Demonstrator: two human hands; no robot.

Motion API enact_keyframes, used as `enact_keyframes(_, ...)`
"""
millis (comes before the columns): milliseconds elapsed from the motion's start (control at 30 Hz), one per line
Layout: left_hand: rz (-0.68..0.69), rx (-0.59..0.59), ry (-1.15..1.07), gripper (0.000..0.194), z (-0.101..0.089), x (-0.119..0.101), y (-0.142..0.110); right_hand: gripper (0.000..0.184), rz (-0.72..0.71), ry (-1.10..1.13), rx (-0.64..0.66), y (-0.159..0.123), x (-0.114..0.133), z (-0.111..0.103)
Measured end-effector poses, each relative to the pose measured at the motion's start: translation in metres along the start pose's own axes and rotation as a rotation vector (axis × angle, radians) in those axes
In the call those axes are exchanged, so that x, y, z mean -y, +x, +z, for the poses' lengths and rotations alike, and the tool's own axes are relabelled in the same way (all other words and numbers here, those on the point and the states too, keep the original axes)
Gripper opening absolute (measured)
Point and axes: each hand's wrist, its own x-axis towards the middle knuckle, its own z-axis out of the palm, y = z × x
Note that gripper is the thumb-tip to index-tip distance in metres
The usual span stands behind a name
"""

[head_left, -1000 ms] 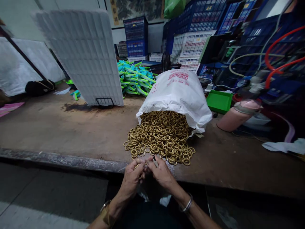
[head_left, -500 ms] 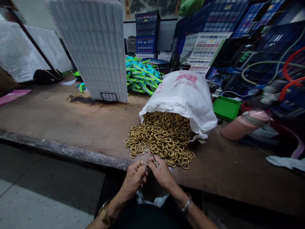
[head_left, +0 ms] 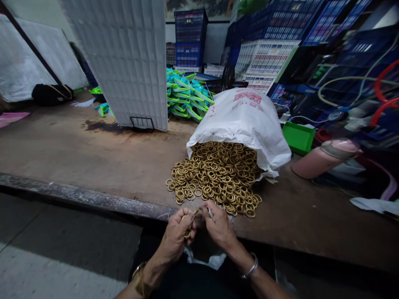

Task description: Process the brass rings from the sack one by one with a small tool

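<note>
My left hand [head_left: 175,237] is closed around several brass-coloured rings [head_left: 187,234], one showing below the fingers and another ring [head_left: 195,211] pinched at the fingertips. Close beside it, my right hand [head_left: 220,228] grips a slim, pale-handled tool [head_left: 210,212]; its working end is hidden by the fingers. Just beyond both hands, a heap of the same rings [head_left: 215,178] spills over the table. They come out of the mouth of a white woven sack [head_left: 240,120] with red print, lying on its side. Below the hands, a pale plastic bag [head_left: 215,261] hangs at my lap.
The brown table [head_left: 62,153] has a worn front edge. A tall white padded panel [head_left: 124,62] stands left of turquoise and green pieces [head_left: 187,95]. At right are a green tray [head_left: 298,138], a pink cylinder [head_left: 324,160] and red hoses [head_left: 382,95]. Blue crates [head_left: 188,54] are stacked behind.
My hands have moved slightly apart, and a ring now shows between the left fingertips. The right hand's tool has tilted a little. The whole view has shifted slightly.
</note>
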Motion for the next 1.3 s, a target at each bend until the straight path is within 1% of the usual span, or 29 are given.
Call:
enact_keyframes(67, 0.02, -0.01, 0.039, 0.032, -0.003, 0.0, 0.0, 0.011, -0.054, -0.137, 0.039, -0.005, 0.001, 0.003)
enact_keyframes(167, 0.017, -0.025, 0.083, 0.03, -0.009, 0.001, 0.0, 0.016, -0.091, -0.26, 0.128, -0.01, 0.007, 0.008)
enact_keyframes(233, 0.015, -0.025, 0.107, 0.028, -0.011, 0.002, -0.001, 0.018, -0.096, -0.314, 0.155, -0.01, 0.011, 0.01)
enact_keyframes(333, 0.028, -0.026, 0.125, 0.027, -0.014, 0.003, -0.001, 0.021, -0.106, -0.37, 0.162, -0.009, 0.014, 0.012)
enact_keyframes(500, 0.045, -0.04, 0.13, 0.029, -0.017, 0.004, 0.0, 0.019, -0.098, -0.455, 0.126, -0.008, 0.014, 0.015)
enact_keyframes(600, 0.057, -0.036, 0.147, 0.028, -0.018, 0.006, 0.001, 0.021, -0.088, -0.472, 0.147, -0.008, 0.014, 0.016)
enact_keyframes(733, 0.071, 0.003, 0.169, 0.029, -0.02, 0.006, -0.002, 0.02, -0.07, -0.501, 0.187, -0.006, 0.014, 0.016)
enact_keyframes(800, 0.042, 0.028, 0.17, 0.03, -0.019, 0.003, -0.008, 0.021, -0.04, -0.55, 0.179, -0.005, 0.011, 0.014)
enact_keyframes(867, -0.028, 0.096, 0.186, 0.029, -0.016, 0.001, -0.017, 0.024, 0.009, -0.602, 0.136, -0.004, 0.004, 0.009)
enact_keyframes(933, -0.14, 0.206, 0.207, 0.027, -0.014, 0.003, -0.025, 0.027, 0.044, -0.594, 0.066, -0.002, -0.003, 0.003)
enact_keyframes(967, -0.203, 0.243, 0.202, 0.027, -0.013, 0.007, -0.026, 0.025, 0.047, -0.555, 0.029, 0.0, -0.007, 0.001)
enact_keyframes(1000, -0.265, 0.252, 0.183, 0.027, -0.014, 0.014, -0.026, 0.021, 0.041, -0.491, -0.01, 0.001, -0.01, -0.002)
enact_keyframes(1067, -0.378, 0.205, 0.12, 0.028, -0.016, 0.032, -0.021, 0.01, 0.035, -0.292, -0.088, 0.002, -0.015, -0.005)
enact_keyframes(1100, -0.425, 0.173, 0.103, 0.027, -0.018, 0.043, -0.015, 0.009, 0.057, -0.168, -0.121, 0.003, -0.017, -0.005)
enact_keyframes(1167, -0.553, 0.092, 0.076, 0.025, -0.022, 0.064, -0.001, 0.014, 0.165, 0.104, -0.149, 0.001, -0.017, -0.005)
enact_keyframes(1233, -0.535, 0.002, 0.039, 0.025, -0.027, 0.08, 0.013, 0.018, 0.317, 0.377, -0.101, -0.004, -0.014, -0.004)
enact_keyframes(1300, -0.483, -0.046, 0.038, 0.022, -0.03, 0.092, 0.024, 0.022, 0.43, 0.596, -0.008, -0.014, -0.008, -0.004)
